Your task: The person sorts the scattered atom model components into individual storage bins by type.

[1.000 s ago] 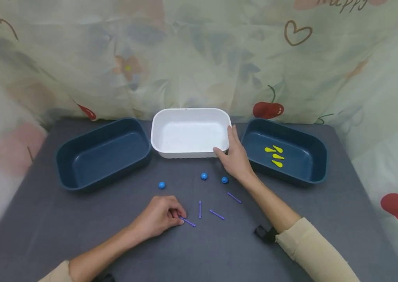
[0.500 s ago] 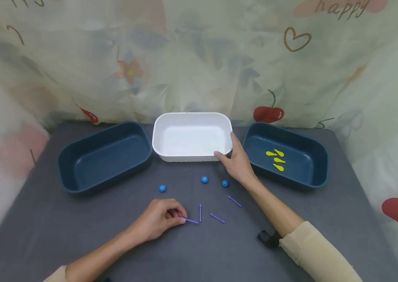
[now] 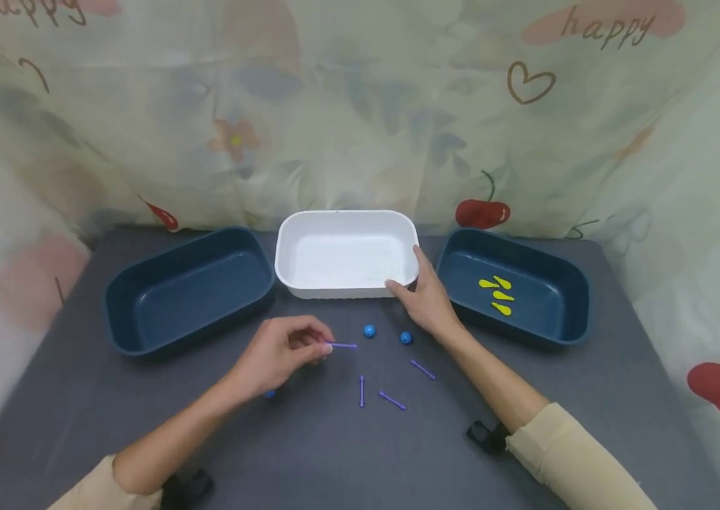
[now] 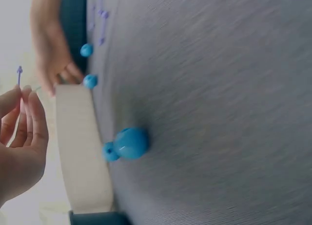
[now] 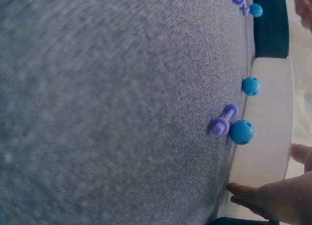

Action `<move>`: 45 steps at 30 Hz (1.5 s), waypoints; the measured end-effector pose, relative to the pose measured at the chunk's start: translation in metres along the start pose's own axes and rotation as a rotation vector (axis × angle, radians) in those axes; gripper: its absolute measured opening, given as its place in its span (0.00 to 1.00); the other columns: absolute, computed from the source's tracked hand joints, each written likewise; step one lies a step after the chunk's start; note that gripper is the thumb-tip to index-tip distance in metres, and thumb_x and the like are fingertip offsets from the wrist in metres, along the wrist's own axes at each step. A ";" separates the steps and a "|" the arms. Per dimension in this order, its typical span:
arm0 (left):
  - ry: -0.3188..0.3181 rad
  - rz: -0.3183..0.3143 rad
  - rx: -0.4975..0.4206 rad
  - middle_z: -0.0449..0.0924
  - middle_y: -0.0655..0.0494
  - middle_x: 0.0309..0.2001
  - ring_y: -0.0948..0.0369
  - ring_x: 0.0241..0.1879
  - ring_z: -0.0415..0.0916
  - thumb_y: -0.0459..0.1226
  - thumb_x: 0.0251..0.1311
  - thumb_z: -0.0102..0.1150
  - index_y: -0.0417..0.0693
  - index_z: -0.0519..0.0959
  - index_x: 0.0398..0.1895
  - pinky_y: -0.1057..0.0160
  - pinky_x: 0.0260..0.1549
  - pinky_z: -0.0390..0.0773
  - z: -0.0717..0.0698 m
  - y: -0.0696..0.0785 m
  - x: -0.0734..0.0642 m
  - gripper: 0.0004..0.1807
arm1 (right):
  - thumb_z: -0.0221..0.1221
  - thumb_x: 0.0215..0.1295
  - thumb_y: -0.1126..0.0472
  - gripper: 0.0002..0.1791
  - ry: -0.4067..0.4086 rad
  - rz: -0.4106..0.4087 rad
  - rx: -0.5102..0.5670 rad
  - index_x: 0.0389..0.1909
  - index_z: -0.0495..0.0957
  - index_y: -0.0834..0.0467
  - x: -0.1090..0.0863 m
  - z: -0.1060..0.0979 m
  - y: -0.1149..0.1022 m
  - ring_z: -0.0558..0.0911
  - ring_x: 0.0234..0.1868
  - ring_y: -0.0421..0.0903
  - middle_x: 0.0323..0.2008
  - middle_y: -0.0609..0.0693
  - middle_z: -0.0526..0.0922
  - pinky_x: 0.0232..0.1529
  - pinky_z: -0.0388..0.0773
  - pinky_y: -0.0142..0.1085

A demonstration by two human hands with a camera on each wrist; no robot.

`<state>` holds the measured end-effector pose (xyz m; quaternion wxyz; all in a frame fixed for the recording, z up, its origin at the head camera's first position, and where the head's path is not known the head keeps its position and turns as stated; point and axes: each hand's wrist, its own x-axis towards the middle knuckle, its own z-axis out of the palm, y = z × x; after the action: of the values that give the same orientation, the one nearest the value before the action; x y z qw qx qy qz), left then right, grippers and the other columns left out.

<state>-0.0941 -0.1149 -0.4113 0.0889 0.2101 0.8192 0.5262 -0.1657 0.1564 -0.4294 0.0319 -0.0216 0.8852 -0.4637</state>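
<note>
Our left hand [image 3: 280,354] pinches the purple stick [image 3: 343,346] by one end above the table [image 3: 360,460], our right hand [image 3: 426,297] spreads against the white tray [image 3: 334,292], and we should squeeze gently so nothing slips.

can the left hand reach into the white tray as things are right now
Probably yes. The left hand, pinching a purple rod, is in front of the white tray, whose top is open, and nothing visible stands between them. The right hand grips only the near right corner.
</note>
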 end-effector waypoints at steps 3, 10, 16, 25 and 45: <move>0.023 0.006 -0.020 0.84 0.59 0.29 0.53 0.28 0.82 0.32 0.59 0.69 0.48 0.85 0.40 0.63 0.29 0.81 -0.008 0.004 0.012 0.06 | 0.62 0.69 0.52 0.49 0.006 -0.002 0.015 0.79 0.41 0.59 0.000 0.000 0.004 0.55 0.76 0.54 0.78 0.58 0.49 0.73 0.54 0.49; 0.089 0.024 -0.037 0.84 0.54 0.28 0.49 0.29 0.80 0.32 0.60 0.68 0.46 0.85 0.41 0.62 0.32 0.81 -0.025 0.011 0.039 0.07 | 0.63 0.68 0.51 0.49 0.014 -0.017 0.017 0.79 0.43 0.59 0.000 -0.001 0.008 0.57 0.75 0.53 0.77 0.57 0.51 0.73 0.55 0.49; 0.147 0.019 -0.019 0.86 0.55 0.29 0.55 0.28 0.82 0.33 0.57 0.71 0.45 0.86 0.39 0.60 0.31 0.82 -0.035 0.012 0.054 0.07 | 0.63 0.68 0.51 0.50 0.010 -0.011 0.036 0.79 0.43 0.57 0.002 0.001 0.006 0.61 0.72 0.54 0.76 0.58 0.54 0.71 0.59 0.49; 0.207 0.035 0.061 0.86 0.53 0.29 0.59 0.29 0.81 0.38 0.56 0.73 0.48 0.88 0.38 0.66 0.27 0.77 -0.046 0.007 0.076 0.07 | 0.62 0.69 0.50 0.50 -0.004 0.032 0.120 0.80 0.39 0.51 -0.001 0.004 0.006 0.61 0.73 0.53 0.77 0.57 0.53 0.70 0.60 0.47; 0.201 -0.081 0.178 0.87 0.52 0.31 0.56 0.30 0.84 0.38 0.59 0.71 0.45 0.88 0.38 0.63 0.34 0.80 -0.057 -0.022 0.130 0.08 | 0.64 0.68 0.57 0.50 0.028 0.019 0.302 0.80 0.40 0.52 -0.003 0.011 0.011 0.60 0.74 0.52 0.77 0.56 0.50 0.69 0.63 0.43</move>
<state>-0.2368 -0.1130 -0.3972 0.0084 0.1302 0.8753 0.4656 -0.1621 0.1541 -0.4444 0.0268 -0.0018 0.8059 -0.5914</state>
